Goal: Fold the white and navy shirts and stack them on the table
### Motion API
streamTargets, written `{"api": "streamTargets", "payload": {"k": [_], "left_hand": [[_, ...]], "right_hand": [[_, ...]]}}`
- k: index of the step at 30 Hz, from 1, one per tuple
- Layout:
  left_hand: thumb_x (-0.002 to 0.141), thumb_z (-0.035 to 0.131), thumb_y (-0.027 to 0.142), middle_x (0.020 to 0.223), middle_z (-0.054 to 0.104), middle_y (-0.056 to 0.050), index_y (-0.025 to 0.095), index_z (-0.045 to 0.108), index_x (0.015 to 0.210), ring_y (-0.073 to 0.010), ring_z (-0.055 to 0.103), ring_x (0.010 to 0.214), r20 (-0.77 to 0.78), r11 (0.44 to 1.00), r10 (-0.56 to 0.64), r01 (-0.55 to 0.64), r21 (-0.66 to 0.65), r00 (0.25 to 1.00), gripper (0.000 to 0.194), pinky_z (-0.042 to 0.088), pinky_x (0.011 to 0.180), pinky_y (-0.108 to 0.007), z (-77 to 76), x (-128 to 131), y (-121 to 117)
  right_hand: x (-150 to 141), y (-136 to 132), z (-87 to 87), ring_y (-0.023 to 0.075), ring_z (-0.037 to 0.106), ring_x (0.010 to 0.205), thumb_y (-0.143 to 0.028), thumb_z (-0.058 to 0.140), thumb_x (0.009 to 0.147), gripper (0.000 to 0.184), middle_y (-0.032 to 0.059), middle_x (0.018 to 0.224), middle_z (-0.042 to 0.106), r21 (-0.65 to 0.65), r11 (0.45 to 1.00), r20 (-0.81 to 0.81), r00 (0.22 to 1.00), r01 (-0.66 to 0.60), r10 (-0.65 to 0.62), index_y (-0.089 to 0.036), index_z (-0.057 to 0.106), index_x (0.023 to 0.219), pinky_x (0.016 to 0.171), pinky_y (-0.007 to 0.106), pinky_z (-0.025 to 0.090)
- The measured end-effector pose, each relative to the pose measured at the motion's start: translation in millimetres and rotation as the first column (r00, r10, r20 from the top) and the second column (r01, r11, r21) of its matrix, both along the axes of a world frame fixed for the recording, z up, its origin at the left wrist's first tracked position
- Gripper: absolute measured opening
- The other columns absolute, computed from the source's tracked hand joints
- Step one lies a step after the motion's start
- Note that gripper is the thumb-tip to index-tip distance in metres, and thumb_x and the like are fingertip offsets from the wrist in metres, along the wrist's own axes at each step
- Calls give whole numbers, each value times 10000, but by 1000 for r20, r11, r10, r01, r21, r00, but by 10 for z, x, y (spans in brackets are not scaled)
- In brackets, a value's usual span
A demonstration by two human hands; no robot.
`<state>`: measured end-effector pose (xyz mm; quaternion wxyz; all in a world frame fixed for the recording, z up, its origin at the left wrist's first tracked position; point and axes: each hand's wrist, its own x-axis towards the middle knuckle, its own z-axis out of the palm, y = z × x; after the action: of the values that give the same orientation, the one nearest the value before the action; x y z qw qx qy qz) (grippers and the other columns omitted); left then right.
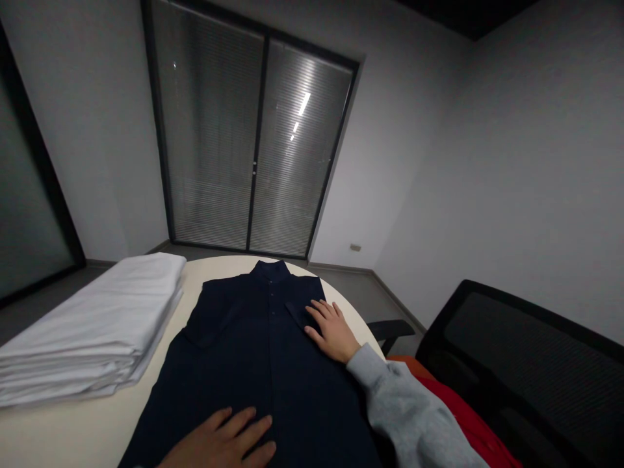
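Observation:
A dark navy shirt [253, 364] with a stand collar and a buttoned front lies spread on the pale round table [73, 432], its collar toward the far edge. Flat on the shirt's upper right side rests my right hand [333, 330], fingers spread, close to a folded-over strip of the fabric. My left hand [227, 442] is low in the view over the lower part of the shirt, its fingers stretched out and apart. Neither hand grips anything. The shirt's lower end runs out of view.
At the left of the table is a stack of folded white cloth [102, 325]. A black mesh chair [526, 370] stands to the right, its armrest [390, 329] near the table edge, with red fabric [463, 416] on it. Glass panels with blinds [214, 143] are behind.

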<state>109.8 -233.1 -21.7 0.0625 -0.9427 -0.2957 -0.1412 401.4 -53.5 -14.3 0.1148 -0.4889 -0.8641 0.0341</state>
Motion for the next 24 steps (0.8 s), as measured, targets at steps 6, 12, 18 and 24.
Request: {"api": "streamTargets", "payload": {"k": [6,12,18,24], "left_hand": [[1003,535,484,1262,750,-140,248,704,1317,-371,714,1122,-172,898,230,-278,-342,958,427,561,906,-506,954,829,1025],[996,431,638,1626,426,-194,180,290,1656,-478,476,1413,-226,561,700,-717,-413,678,815,464,1058,-605,489,916,1452],[1003,325,683,1695,309,-65,265,320,1647,-413,249,1559,-262,494,745,-771,-402,613,767,249,1199,-665,14,281,1324],[994,496,551,1693,325,-137,223,597,1473,-447,221,1552,-166,342,910,-916,-211,379,589,207,1169,-741,-11,-323,1517]], "right_hand": [[75,97,-303,361,176,1590,-633,363,1046,668,45,1711,279,-109,992,91,994,65,-55,-303,339,1627,1281,568,120],[97,162,-347,442,102,1584,-709,310,1025,711,-22,1725,232,-112,986,112,987,124,-112,-345,306,1636,1278,598,112],[102,177,-362,390,87,1597,-710,296,1025,692,-89,1729,181,-128,972,166,970,197,-174,-396,257,1641,1295,542,109],[272,156,-355,376,99,1597,-690,277,1032,680,-86,1730,173,-129,962,211,954,241,-211,-393,246,1642,1296,540,127]]}}
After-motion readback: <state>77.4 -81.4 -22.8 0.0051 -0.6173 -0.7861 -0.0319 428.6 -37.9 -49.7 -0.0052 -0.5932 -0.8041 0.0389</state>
